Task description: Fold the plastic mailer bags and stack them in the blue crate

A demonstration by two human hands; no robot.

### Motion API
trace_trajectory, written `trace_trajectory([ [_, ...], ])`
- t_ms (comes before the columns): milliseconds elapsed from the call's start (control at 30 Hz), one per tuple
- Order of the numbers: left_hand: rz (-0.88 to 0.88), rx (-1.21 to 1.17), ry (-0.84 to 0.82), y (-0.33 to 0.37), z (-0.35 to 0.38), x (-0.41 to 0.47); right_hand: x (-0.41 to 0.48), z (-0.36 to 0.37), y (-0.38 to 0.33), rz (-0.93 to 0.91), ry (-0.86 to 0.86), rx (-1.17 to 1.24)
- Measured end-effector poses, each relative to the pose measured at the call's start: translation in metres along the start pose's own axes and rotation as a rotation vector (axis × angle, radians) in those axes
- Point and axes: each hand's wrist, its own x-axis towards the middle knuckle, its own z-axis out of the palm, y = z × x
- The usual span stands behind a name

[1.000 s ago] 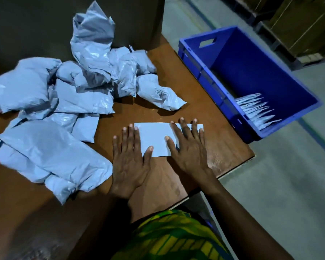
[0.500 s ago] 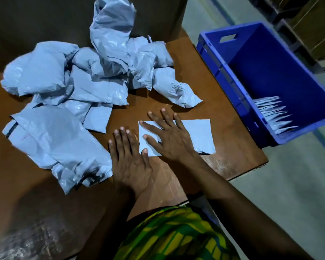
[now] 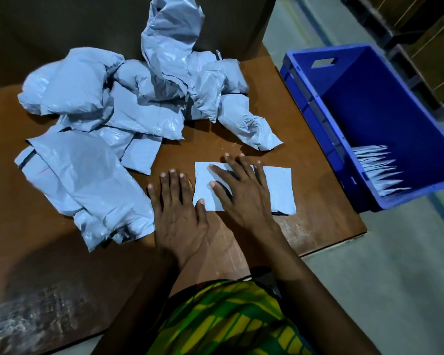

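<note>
A folded grey mailer bag [image 3: 280,190] lies flat on the brown table [image 3: 318,226] near its front right corner. My right hand [image 3: 241,193] lies flat on it with spread, straight fingers, covering its middle. My left hand [image 3: 177,211] rests flat on the table just left of the bag, its thumb touching the bag's lower left corner. A heap of crumpled grey mailer bags [image 3: 118,119] fills the left and back of the table. The blue crate [image 3: 318,119] stands on the floor to the right, with several folded bags [image 3: 379,167] stacked at its near end.
A dark wall or board [image 3: 62,26] rises behind the table. Grey floor [image 3: 395,278] lies to the right and front. Brown cartons [image 3: 420,29] stand on racks beyond the crate. My green and yellow clothing [image 3: 228,321] is at the bottom.
My right hand slid leftward across the folded bag, from its right part to its middle. My left hand stayed beside the bag's left edge. The camera view shifted.
</note>
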Motion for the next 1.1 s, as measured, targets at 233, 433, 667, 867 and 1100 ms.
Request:
trace_trajectory([
  [233, 0.253, -0.084, 0.038, -0.001, -0.009, 0.029, -0.026, -0.017, 0.015, 0.046, 0.087, 0.092],
  [433, 0.152, -0.39, 0.125, -0.038, -0.007, 0.068, -0.024, -0.015, -0.014, -0.232, 0.106, 0.204],
  [667, 0.148, -0.42, 0.053, -0.047, 0.001, 0.069, -0.02, 0.007, -0.035, -0.218, 0.152, 0.179],
  [867, 0.14, -0.486, 0.072, -0.049, 0.007, 0.079, -0.023, 0.014, -0.037, -0.225, 0.278, 0.204],
  [1100, 0.156, -0.524, 0.08, -0.055, 0.009, 0.081, -0.025, 0.014, -0.031, -0.241, 0.19, 0.256],
])
